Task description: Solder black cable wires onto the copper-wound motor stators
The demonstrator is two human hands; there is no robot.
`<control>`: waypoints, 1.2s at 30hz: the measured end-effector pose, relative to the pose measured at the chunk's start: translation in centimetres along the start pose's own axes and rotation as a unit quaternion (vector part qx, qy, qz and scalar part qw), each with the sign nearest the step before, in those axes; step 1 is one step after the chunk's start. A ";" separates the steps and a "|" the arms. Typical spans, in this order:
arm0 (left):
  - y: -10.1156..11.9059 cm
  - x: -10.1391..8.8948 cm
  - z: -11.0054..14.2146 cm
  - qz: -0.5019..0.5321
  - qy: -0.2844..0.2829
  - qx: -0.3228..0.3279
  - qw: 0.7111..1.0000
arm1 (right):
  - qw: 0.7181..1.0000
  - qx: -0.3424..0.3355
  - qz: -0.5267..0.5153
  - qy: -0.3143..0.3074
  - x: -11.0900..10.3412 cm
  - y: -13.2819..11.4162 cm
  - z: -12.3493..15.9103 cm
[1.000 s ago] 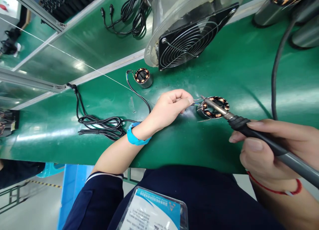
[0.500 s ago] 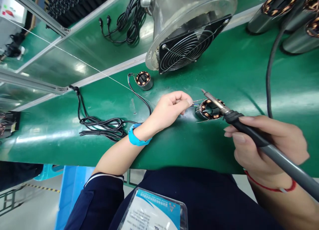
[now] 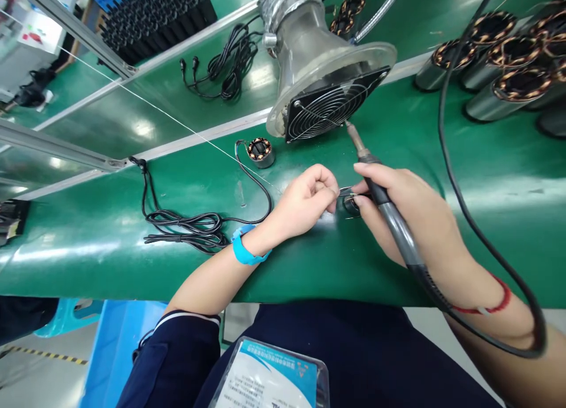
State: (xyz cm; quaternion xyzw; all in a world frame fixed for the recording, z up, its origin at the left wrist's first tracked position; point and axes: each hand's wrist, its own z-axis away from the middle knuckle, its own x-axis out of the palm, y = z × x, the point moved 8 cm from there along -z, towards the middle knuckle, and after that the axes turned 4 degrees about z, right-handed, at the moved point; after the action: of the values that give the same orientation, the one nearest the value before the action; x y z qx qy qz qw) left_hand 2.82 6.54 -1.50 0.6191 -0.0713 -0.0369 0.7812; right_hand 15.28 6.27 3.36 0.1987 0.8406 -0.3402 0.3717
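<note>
My left hand [image 3: 307, 201], with a blue band at the wrist, is closed in a pinch on thin wires [image 3: 346, 190] beside a small copper-wound motor stator [image 3: 351, 206]. My right hand [image 3: 404, 216] is wrapped round a soldering iron [image 3: 389, 210], its tip pointing up and away, close to the fan grille. The right thumb and fingertips reach to the wires and cover most of the stator. A thin white strand [image 3: 190, 128] runs from the upper left down towards my left hand.
A fume hood with a fan [image 3: 331, 110] hangs just beyond my hands. Another small stator [image 3: 260, 153] with a black cable [image 3: 186, 222] lies to the left. Several larger stators [image 3: 508, 89] stand at the right. The iron's cord [image 3: 460, 190] loops on the right.
My right hand moved left and in to the wires, and the iron swung so its tip points up and away. My left hand keeps its pinch. The head view shifted slightly.
</note>
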 end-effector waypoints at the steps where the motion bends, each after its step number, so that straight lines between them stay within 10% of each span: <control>1: 0.0 0.0 0.1 -0.008 -0.001 0.006 1.000 | 1.000 0.007 -0.002 0.008 0.1 0.2 0.1; 15: 3.5 0.8 1.9 -0.298 0.022 0.284 0.911 | 0.987 0.079 -0.128 0.053 0.9 1.5 0.8; 36: -0.9 -1.2 -0.4 -0.019 0.042 0.006 0.999 | 0.998 0.054 0.008 0.031 1.8 1.3 0.4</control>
State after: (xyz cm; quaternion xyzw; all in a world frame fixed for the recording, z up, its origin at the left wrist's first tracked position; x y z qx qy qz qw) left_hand 1.74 6.88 -2.58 0.6261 -0.0270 -0.0252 0.7789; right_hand 15.07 7.03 1.22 0.2358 0.8303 -0.3761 0.3369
